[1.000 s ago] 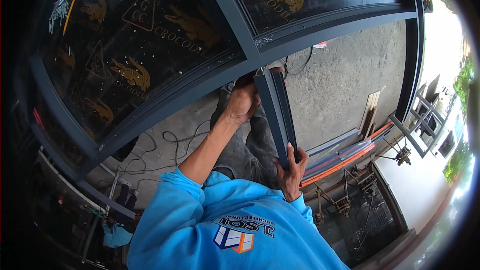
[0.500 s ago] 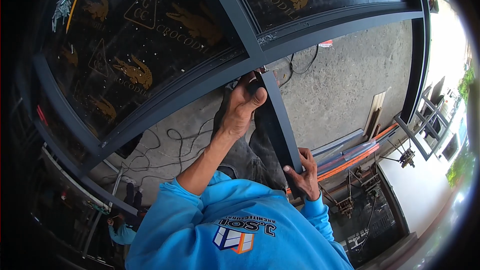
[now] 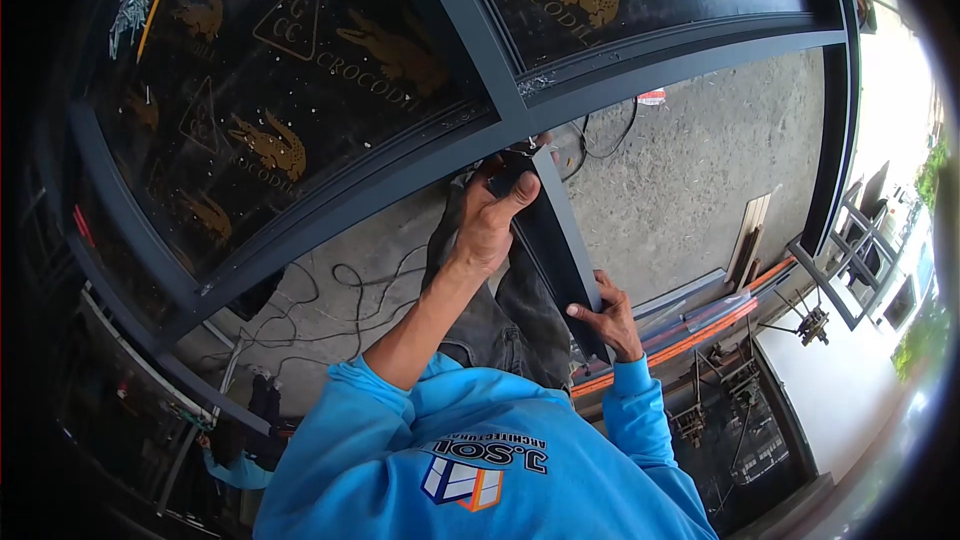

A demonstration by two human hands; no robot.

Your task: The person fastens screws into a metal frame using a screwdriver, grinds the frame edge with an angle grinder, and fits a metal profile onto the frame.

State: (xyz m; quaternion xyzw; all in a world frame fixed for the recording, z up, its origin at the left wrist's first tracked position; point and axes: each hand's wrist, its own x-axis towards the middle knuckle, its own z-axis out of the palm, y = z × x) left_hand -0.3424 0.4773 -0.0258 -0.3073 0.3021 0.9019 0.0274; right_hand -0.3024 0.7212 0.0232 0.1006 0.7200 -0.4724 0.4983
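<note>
My left hand point(image 3: 492, 215) grips a dark grey metal profile point(image 3: 565, 245) close to its far end, with the thumb over the near side and some fingers hidden beneath. Around the lower part of the same profile, my right hand point(image 3: 612, 320) is wrapped with its thumb on the edge. The profile's far end sits just short of the crossbar of a large dark grey frame point(image 3: 513, 115), where a small gap and a bit of shiny metal show. Dark panels printed with gold crocodiles point(image 3: 265, 145) fill part of the frame.
Several screws point(image 3: 137, 5) and a yellow pencil point(image 3: 152, 18) lie on the left panel. Black cables point(image 3: 360, 290) trail over the concrete floor point(image 3: 700, 160). Strips and orange lengths point(image 3: 670, 345) lie to the right. Another person's blue sleeve point(image 3: 238, 470) shows at lower left.
The profile's far end has drawn slightly away from the crossbar, towards my body, widening the gap. Both hands keep their hold on it.
</note>
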